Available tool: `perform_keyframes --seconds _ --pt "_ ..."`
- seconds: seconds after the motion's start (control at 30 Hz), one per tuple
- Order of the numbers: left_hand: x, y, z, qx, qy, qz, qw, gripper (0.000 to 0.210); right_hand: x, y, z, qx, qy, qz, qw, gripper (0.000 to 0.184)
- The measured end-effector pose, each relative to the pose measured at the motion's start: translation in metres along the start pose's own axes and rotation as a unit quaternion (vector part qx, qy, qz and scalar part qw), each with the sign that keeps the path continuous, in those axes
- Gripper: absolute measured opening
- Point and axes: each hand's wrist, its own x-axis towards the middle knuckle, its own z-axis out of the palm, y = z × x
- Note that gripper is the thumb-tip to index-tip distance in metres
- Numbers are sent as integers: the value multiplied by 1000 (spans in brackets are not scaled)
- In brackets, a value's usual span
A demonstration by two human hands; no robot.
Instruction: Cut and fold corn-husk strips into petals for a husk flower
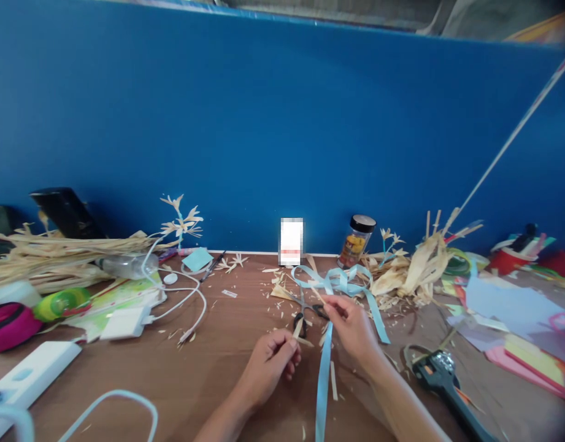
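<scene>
Head cam: L hand [273, 358] pinches a husk bit [299, 328], thumb against fingers; R hand [351, 325] pinches a thin strip [316, 296] at its fingertips, by the ribbon [324, 374]. Both are held over the desk [208, 374] nr the scissors [321, 311]. Risks: husk bit's prob. brittle, so squeezing too hard could split it; R hand sweeping low might snag the ribbon.

Blk-lid jar [357, 242], blue partition [264, 123] behind; red cup [507, 263] R of jar; pink pouch [8, 331], wht pwr strip [45, 371], adapter [124, 322] far L of it.
</scene>
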Motion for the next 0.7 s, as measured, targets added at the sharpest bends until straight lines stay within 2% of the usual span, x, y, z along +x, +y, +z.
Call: perform_keyframes --seconds 0.07,0.2,0.3,0.4,0.5,0.57,0.63,0.7 --pt "3 -3 -3 -15 24 -3 1000 26 0 -4 2 60 -25 28 997 24" --pt "8 -6 -6 -29 54 8 998 25 -11 -18 11 159 -158 83 971 21" --pt "8 -5 -5 -21 47 16 999 25 -19 -20 17 204 -231 94 947 29" --pt "6 -4 -4 18 25 18 999 27 -22 -18 22 193 -261 90 942 29" --pt "4 -4 -3 63 9 26 998 30 -22 -17 25 143 -263 51 953 22" --pt "2 -3 -3 72 7 24 997 31 -20 -16 25 94 -237 21 967 23" --pt "1 -2 -2 67 5 13 998 30 -16 -12 20 31 -181 0 983 23" --pt "0 0 -1 50 -1 3 999 29 -10 -6 12 -34 -97 -7 995 24"
